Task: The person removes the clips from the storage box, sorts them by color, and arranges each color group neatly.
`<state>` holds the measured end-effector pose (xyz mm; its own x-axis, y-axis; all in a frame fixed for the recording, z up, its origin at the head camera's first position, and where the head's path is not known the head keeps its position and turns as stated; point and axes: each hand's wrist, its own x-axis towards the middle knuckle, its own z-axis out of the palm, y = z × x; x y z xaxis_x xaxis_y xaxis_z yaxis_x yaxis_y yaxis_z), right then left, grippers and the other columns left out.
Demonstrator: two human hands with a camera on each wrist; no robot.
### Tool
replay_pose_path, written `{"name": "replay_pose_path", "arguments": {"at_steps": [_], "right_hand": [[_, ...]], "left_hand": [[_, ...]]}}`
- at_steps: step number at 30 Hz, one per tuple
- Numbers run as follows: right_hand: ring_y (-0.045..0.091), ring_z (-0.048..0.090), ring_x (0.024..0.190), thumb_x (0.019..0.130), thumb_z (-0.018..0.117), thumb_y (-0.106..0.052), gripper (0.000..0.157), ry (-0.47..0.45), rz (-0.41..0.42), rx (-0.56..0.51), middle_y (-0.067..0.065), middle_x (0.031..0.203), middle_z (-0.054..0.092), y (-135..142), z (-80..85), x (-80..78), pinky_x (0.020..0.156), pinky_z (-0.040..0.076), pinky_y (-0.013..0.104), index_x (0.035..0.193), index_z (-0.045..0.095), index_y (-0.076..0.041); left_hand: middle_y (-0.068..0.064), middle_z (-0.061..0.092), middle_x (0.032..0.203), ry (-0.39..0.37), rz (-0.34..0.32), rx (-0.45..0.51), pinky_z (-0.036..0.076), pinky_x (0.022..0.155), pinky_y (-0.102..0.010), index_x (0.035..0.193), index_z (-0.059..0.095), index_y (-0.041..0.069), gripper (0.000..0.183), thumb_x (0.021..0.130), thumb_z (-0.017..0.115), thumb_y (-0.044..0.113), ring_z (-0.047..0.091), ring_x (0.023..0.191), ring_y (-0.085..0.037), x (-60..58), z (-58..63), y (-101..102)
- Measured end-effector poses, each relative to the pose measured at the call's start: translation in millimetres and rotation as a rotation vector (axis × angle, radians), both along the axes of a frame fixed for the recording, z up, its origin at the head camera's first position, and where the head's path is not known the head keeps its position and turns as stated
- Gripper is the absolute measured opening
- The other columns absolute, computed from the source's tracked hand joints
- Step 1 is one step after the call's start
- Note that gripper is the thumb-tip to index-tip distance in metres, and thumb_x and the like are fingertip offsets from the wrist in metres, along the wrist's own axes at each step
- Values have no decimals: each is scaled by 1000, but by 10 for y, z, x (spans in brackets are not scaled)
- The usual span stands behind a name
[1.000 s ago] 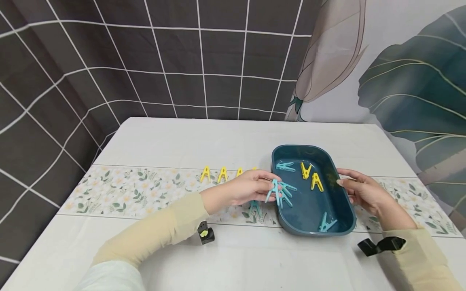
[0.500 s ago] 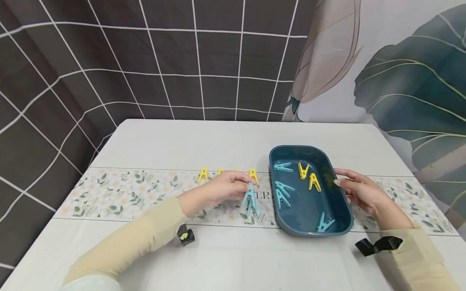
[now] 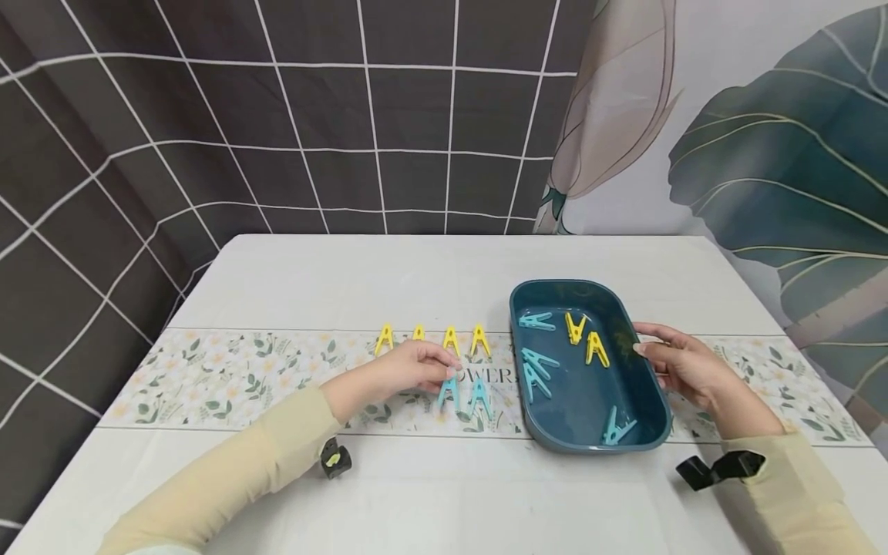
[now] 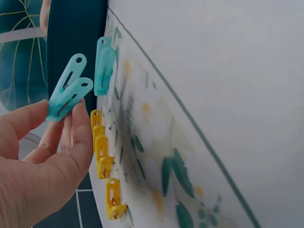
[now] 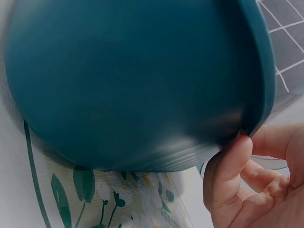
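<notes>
My left hand (image 3: 405,368) pinches a light blue clothespin (image 4: 69,90) between thumb and fingertips, its two handle ends pointing up and away in the left wrist view. To the right of it on the floral strip stands a second light blue clothespin (image 3: 479,399). Behind the left hand, several yellow clothespins (image 3: 480,341) form a row, one partly hidden by the fingers. My right hand (image 3: 688,368) holds the right side of a dark blue plastic basin (image 3: 572,408), thumb at the rim (image 5: 266,61). Inside lie several light blue clothespins (image 3: 537,321) and two yellow clothespins (image 3: 597,349).
The white tablecloth (image 3: 388,277) has a floral strip (image 3: 229,378) with printed lettering across it. A dark grid-patterned curtain (image 3: 312,100) hangs behind the table, with a leaf-printed cloth (image 3: 784,154) to its right.
My left hand has moved left from over the basin, leaving one blue clothespin standing on the strip, and carries another to its left. The right hand stays at the basin.
</notes>
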<state>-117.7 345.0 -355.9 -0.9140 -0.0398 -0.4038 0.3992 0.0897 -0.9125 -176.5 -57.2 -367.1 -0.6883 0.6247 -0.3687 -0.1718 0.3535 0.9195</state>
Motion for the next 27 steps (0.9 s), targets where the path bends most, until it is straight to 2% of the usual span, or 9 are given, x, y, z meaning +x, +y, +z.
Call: {"name": "replay_pose_path", "arguments": {"at_steps": [4, 11, 18, 27], "right_hand": [[9, 60, 63, 97, 54, -12, 26, 1, 2, -6, -6, 81, 69, -4, 7, 8, 49, 48, 20, 108, 52, -36], [9, 60, 62, 96, 54, -12, 26, -1, -1, -16, -6, 81, 69, -7, 9, 9, 49, 48, 20, 108, 52, -36], [9, 60, 62, 96, 54, -12, 26, -6, 3, -2, -6, 81, 69, -13, 10, 1, 49, 48, 20, 108, 51, -35], [9, 59, 62, 97, 54, -12, 26, -16, -11, 15, -7, 81, 68, -35, 18, -7, 49, 47, 20, 111, 50, -34]], "left_hand": [[-15, 64, 117, 2, 3, -43, 56, 82, -30, 114, 63, -5, 24, 93, 58, 7, 67, 89, -14, 16, -42, -41], [-8, 69, 99, 99, -7, -159, 57, 72, -26, 109, 68, 0, 20, 92, 61, 9, 64, 74, -8, 12, -142, -50], [-7, 65, 92, 177, -37, -196, 56, 66, -25, 109, 66, 0, 20, 92, 60, 8, 60, 70, -11, 13, -162, -53], [-7, 64, 88, 198, -18, -212, 56, 65, -25, 105, 66, -1, 17, 90, 62, 4, 60, 68, -10, 24, -152, -38]]}}
